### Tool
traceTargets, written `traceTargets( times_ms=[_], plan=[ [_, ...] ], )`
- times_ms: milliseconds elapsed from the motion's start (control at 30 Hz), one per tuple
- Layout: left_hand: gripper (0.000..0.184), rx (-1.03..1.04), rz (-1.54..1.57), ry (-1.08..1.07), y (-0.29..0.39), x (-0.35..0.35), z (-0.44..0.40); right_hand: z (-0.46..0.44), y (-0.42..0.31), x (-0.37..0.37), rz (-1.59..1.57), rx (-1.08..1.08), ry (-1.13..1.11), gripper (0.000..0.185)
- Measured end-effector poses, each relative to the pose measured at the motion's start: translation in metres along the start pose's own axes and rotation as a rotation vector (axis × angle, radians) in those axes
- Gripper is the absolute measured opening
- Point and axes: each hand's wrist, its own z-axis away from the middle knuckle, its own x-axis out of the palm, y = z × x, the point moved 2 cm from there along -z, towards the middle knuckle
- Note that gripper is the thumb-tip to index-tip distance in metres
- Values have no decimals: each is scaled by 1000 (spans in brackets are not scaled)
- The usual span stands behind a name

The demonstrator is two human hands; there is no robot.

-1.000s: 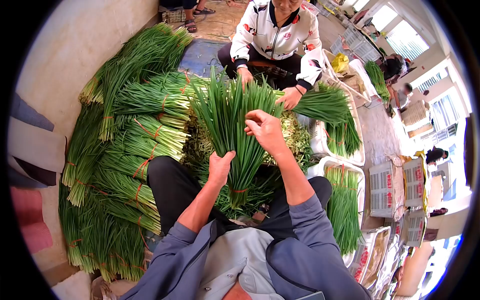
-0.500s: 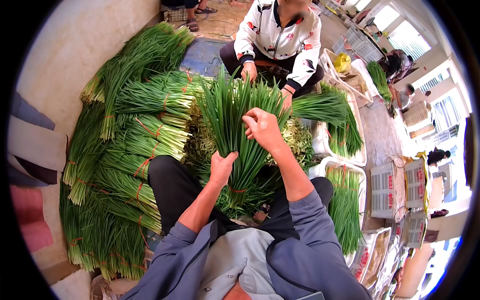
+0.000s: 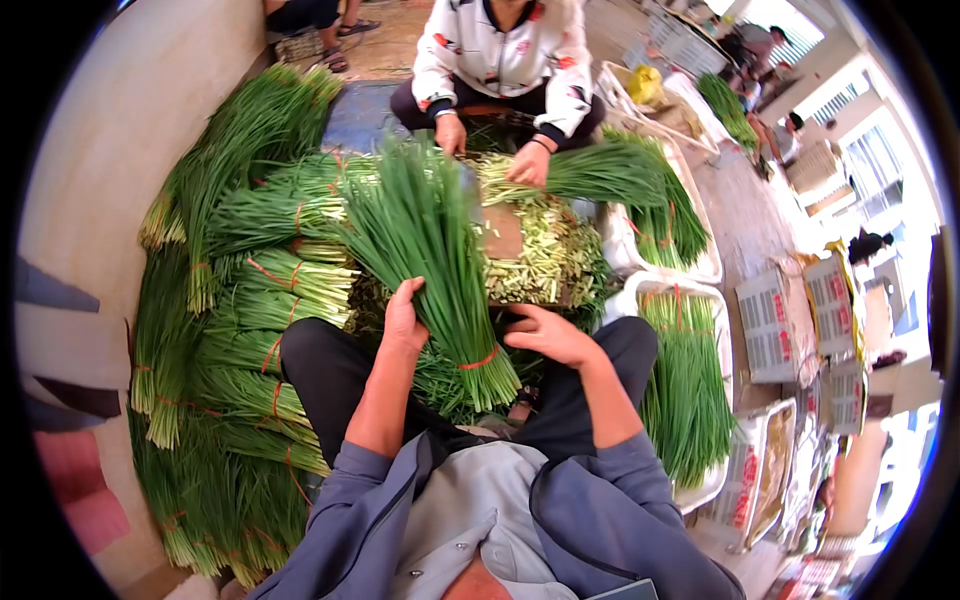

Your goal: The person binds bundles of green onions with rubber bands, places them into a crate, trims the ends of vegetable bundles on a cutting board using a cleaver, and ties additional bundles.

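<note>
A big bunch of garlic chives (image 3: 425, 265) leans in front of me, leaf tips up and to the left, a red band around its lower end. My left hand (image 3: 404, 318) is closed around its left side at mid-length. To the right of the bunch, my right hand (image 3: 548, 335) is open, its fingers a little apart and pointing at the stems. Whether those fingertips touch the leaves I cannot tell. Beyond the bunch stands a board (image 3: 502, 232) amid chopped pale stem ends (image 3: 545, 270).
Banded chive bundles (image 3: 265, 270) are piled on my left beside the wall (image 3: 130, 150). White crates (image 3: 715, 440) of chives stand at my right. Opposite sits a co-worker (image 3: 510, 60), one hand on pale stems. Stacked crates (image 3: 770, 325) line the right side.
The bunch has tilted, its tips leftward and its banded end to the right. My right hand has left the leaf tips and come down beside the stems. The co-worker's chives moved over the board.
</note>
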Motion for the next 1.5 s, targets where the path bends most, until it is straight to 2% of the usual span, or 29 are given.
traceTargets(
  times_ms=[33, 67, 133, 167, 233, 300, 333, 367, 433, 467, 567, 633, 667, 733, 767, 800, 833, 900, 1000, 1033, 1067, 1100, 1167, 1200, 1233, 1300, 1367, 1433, 1500],
  plan=[
    [36, -39, 38, 5, -5, 4, 2, -18, 24, 11, -40, -112, -75, 85],
    [39, -56, 27, -101, -7, 8, 3, -26, 25, 28, 29, -302, -49, 82],
    [48, -49, 110, -133, -4, 46, 33, -18, 3, 52, -361, -134, -66, 78],
    [62, -1, 47, -208, -4, 40, 27, -13, -3, 53, -416, -121, -59, 75],
    [84, 10, -1, -198, -2, 39, 32, -3, 2, 56, -465, -197, -8, 84],
    [99, -75, -167, -316, 1, 30, 33, 4, 18, 55, -99, -206, 220, 100],
    [97, -68, -221, -348, -2, 36, 39, 12, 18, 57, -13, -176, 288, 109],
    [78, -25, -271, -313, -9, 39, 42, 22, 19, 62, 54, -187, 353, 104],
    [53, -34, -506, -241, -28, 60, 40, 55, 8, 59, 59, -105, 259, 100],
    [36, -30, -487, -188, -35, 75, 42, 65, 9, 58, -34, -184, 295, 96],
    [41, -62, -548, -410, -54, 158, 72, 118, -5, 25, -294, -319, 343, 103],
    [44, 50, -613, -360, -91, 239, 117, 143, 0, -22, -120, -462, 559, 103],
    [43, 41, -559, -481, -113, 268, 121, 174, -9, -54, -182, -392, 598, 112],
    [41, 15, -451, -690, -159, 330, 162, 255, -30, -102, -245, -518, 632, 99],
    [48, -77, -428, -791, -178, 347, 173, 293, -26, -125, -152, -378, 752, 89],
    [56, -42, -440, -902, -200, 357, 179, 336, -31, -142, -31, -326, 829, 90],
    [72, 8, -557, -979, -219, 357, 183, 374, -27, -157, 109, -275, 918, 94],
    [84, 35, -822, -1108, -229, 345, 192, 439, -14, -169, 221, -80, 1001, 102],
    [83, -94, -932, -1045, -229, 306, 165, 494, 44, -162, 82, 256, 997, 111],
    [81, -133, -997, -1006, -224, 292, 154, 497, 82, -161, 93, 350, 1015, 112],
    [75, -142, -1016, -974, -215, 280, 144, 497, 112, -154, 7, 425, 923, 118],
    [75, -134, -1025, -960, -204, 271, 135, 497, 230, -164, 511, 444, 972, 126],
    [74, -169, -1023, -886, -184, 254, 121, 464, 321, -125, 344, 768, 855, 123],
    [70, -153, -1031, -819, -173, 244, 113, 454, 378, -108, 256, 640, 980, 120],
    [70, -138, -1037, -809, -161, 238, 110, 462, 377, -104, 193, 473, 1064, 115],
    [66, -89, -1097, -784, -140, 227, 105, 473, 348, -113, 55, 495, 975, 115],
    [68, -82, -1048, -775, -124, 215, 99, 477, 358, -120, 112, 488, 935, 116],
    [67, -67, -1029, -756, -114, 210, 95, 479, 352, -134, 226, 665, 879, 118],
    [66, -69, -1034, -724, -109, 206, 90, 482, 338, -134, 273, 623, 944, 120]
  ],
)
